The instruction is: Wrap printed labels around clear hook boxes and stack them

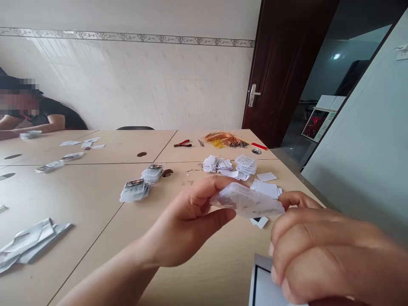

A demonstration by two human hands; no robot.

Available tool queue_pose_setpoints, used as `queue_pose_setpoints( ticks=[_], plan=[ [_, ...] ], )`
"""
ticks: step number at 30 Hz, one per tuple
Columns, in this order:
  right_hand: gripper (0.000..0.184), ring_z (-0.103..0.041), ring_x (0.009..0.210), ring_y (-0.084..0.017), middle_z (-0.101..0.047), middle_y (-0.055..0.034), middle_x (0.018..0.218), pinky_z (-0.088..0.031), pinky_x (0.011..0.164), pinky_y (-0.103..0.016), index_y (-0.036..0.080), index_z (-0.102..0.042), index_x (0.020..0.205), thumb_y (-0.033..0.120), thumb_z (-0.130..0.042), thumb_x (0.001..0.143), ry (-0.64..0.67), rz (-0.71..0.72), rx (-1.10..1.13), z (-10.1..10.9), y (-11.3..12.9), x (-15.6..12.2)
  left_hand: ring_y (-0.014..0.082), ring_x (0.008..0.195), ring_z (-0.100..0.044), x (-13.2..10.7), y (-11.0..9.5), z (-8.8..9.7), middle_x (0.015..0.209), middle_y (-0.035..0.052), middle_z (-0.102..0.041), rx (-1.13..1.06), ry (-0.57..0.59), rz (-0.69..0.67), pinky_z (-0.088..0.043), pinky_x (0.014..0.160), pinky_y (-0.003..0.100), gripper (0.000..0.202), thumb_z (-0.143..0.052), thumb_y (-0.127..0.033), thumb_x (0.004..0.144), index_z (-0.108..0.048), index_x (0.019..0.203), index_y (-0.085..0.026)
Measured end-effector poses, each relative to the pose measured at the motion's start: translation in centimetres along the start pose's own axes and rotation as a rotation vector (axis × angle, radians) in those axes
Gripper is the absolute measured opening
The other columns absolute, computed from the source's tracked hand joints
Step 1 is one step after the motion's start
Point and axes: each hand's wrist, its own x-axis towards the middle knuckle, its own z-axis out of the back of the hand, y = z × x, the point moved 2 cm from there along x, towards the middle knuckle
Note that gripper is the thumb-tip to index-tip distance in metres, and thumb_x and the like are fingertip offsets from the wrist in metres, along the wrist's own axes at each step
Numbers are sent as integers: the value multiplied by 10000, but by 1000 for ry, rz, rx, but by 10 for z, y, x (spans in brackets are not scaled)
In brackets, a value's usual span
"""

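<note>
A thin clear plastic box (247, 200) is held up over the table near the middle of the view. My left hand (194, 221) is closed on its left end, with the thumb below and the fingers above. At the box's right end is my right hand (321, 242), its fingers curled and the forefinger against the corner. The right thumb is hidden. Under the right fingers, a grey-edged white panel with a black line (266, 284) shows at the bottom; whether they touch it I cannot tell. Beyond the box lie white cards (264, 188).
Stacked clear boxes (245, 165) and white card piles (210, 164) stand behind my hands. Farther back are copper-coloured wires (225, 138) and red-handled pliers (182, 143). More packed boxes (135, 190) and silvery packets (32, 242) lie leftward. Another person (54, 112) sits far left.
</note>
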Motion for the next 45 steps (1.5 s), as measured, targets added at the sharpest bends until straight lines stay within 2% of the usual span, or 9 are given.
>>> queue_pose_setpoints(
  ticks=[4, 8, 10, 14, 18, 24, 31, 38, 45],
  plan=[
    [52, -707, 758, -125, -746, 45, 831, -532, 907, -279, 261, -694, 993, 219, -690, 963, -73, 29, -62, 0, 1, 11, 133, 1040, -660, 2, -4, 1, 1065, -19, -734, 70, -52, -60, -524, 967, 225, 244, -653, -98, 964, -744, 1082, -291],
    [39, -710, 768, -104, -746, 56, 834, -505, 983, -277, 249, -660, 976, 218, -679, 963, 4, 40, -89, 3, 3, 21, 90, 865, -641, 1, -4, 0, 1003, -18, -726, 1, -35, -40, -528, 786, 164, 229, -655, -98, 960, -744, 1081, -270],
    [33, -706, 783, -97, -738, 67, 838, -516, 946, -257, 264, -651, 964, 250, -681, 965, -29, -46, -84, 7, 2, 21, 84, 816, -637, 0, -1, -1, 972, -15, -713, -90, -34, 17, -529, 735, 154, 220, -672, -121, 954, -732, 1106, -268],
    [135, -705, 763, -130, -722, 56, 805, -542, 655, -208, 305, -673, 863, 415, -716, 928, -160, -300, -24, 16, -4, 20, 109, 793, -654, 0, 2, -1, 959, -21, -706, -171, -144, 48, -557, 708, 198, 327, -665, -165, 966, -611, 1244, -329],
    [217, -685, 683, -144, -717, 35, 750, -527, 577, -208, 286, -686, 782, 469, -751, 879, -267, -446, -26, 15, -14, 27, 111, 786, -635, -2, -5, 1, 923, -35, -683, 143, -200, -8, -531, 717, 213, 242, -568, -190, 1023, -650, 1193, -342],
    [193, -630, 615, -90, -694, 68, 708, -486, 545, -164, 284, -692, 798, 432, -726, 918, -270, -432, -91, 4, -22, 36, 120, 779, -609, -1, -15, -1, 890, -9, -639, 355, -129, -25, -484, 661, 229, 172, -697, -394, 952, -718, 973, -225],
    [103, -689, 684, -112, -764, 55, 807, -531, 583, -173, 297, -724, 857, 361, -704, 935, -317, -368, -202, 2, -25, 38, 106, 735, -598, 2, -14, -4, 856, -26, -598, 449, -160, -14, -491, 672, 246, 107, -748, -139, 846, -685, 900, -207],
    [67, -715, 725, -143, -767, 44, 827, -567, 652, -230, 316, -723, 934, 379, -728, 913, -350, -360, -219, -4, -25, 39, 126, 741, -593, 3, -16, -4, 817, 1, -636, 614, -152, -130, -466, 668, 256, 91, -718, -250, 918, -695, 860, -183],
    [215, -671, 733, -140, -702, 43, 791, -498, 571, -230, 276, -572, 812, 396, -696, 941, -393, -331, -247, -7, -29, 32, 113, 635, -527, 6, -13, -2, 699, -15, -579, 423, -189, 11, -426, 547, 223, 256, -599, -320, 998, -652, 789, -182]
  ],
)
